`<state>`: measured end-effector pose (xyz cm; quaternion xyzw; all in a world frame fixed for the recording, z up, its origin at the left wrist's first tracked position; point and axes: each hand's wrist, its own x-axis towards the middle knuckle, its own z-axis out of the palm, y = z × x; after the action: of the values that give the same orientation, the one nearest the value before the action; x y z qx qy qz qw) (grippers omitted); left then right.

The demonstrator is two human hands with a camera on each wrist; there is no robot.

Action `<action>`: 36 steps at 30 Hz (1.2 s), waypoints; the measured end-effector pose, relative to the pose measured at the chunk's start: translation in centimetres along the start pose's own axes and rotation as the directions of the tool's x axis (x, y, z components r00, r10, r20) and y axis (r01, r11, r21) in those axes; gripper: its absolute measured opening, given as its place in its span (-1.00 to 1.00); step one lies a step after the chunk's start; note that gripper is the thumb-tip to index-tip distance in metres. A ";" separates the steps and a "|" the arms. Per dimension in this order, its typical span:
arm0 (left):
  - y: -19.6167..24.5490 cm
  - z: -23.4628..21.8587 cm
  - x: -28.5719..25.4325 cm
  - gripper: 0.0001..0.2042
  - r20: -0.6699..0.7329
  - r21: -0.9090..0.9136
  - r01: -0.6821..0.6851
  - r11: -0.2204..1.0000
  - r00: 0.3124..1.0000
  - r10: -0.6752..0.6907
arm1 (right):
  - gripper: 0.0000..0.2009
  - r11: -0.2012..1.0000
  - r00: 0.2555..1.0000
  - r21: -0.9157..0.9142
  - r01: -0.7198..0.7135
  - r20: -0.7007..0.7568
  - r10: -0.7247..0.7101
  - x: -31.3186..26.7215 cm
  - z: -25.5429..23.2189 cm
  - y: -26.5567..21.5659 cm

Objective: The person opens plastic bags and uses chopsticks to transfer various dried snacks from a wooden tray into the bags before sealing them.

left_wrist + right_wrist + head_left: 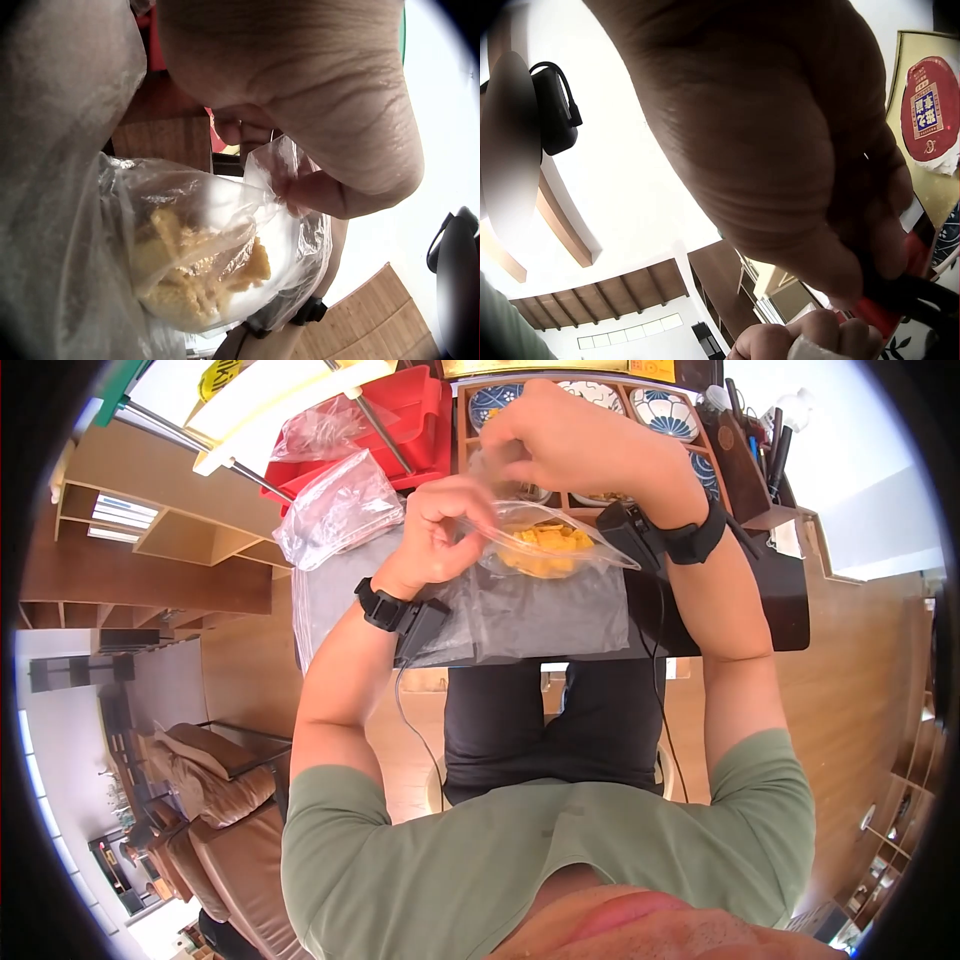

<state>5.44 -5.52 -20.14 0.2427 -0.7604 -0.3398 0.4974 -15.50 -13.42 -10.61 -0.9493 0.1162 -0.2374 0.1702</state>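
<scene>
A clear plastic bag [525, 550] holding yellow, chip-like pieces [552, 538] is gathered near its edge. My left hand [440, 530] pinches the bag's film between thumb and finger, as the left wrist view shows with the bag [202, 315] hanging below the hand [322, 112]. My right hand [570, 435] is raised just above and right of the left one, over the divided wooden tray. In the right wrist view its fingertips pinch a dark piece with two curved black strands [915, 292]; what it is I cannot tell. The left hand's knuckles [810, 337] show close below.
The wooden tray [464, 435] holds patterned bowls [665, 415]. Left of it stands a red bin [430, 420] beside crumpled clear bags [340, 510]. Flat clear bags [560, 620] lie on the dark table. A wooden pen holder [745, 470] stands at right.
</scene>
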 end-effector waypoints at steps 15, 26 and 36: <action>-0.1 0.2 0.0 -0.88 0.001 -0.029 -0.026 0.999 1.000 0.026 | -0.87 0.973 0.971 0.073 -0.217 0.121 0.208 0.1 -3.8 -2.0; 0.3 0.2 0.0 -0.88 -0.001 0.016 0.006 1.000 1.000 -0.006 | -0.91 0.995 0.999 0.093 -0.046 -0.005 0.047 -0.2 -0.3 1.9; 0.2 0.2 0.4 -0.86 0.015 0.009 -0.050 0.999 0.999 0.050 | -0.88 0.983 0.989 0.112 -0.147 -0.014 0.149 -0.3 -1.8 0.6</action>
<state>5.09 -5.55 -19.80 0.2232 -0.7715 -0.3256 0.4990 -16.73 -14.39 -9.51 -0.9244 0.1750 -0.2409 0.2382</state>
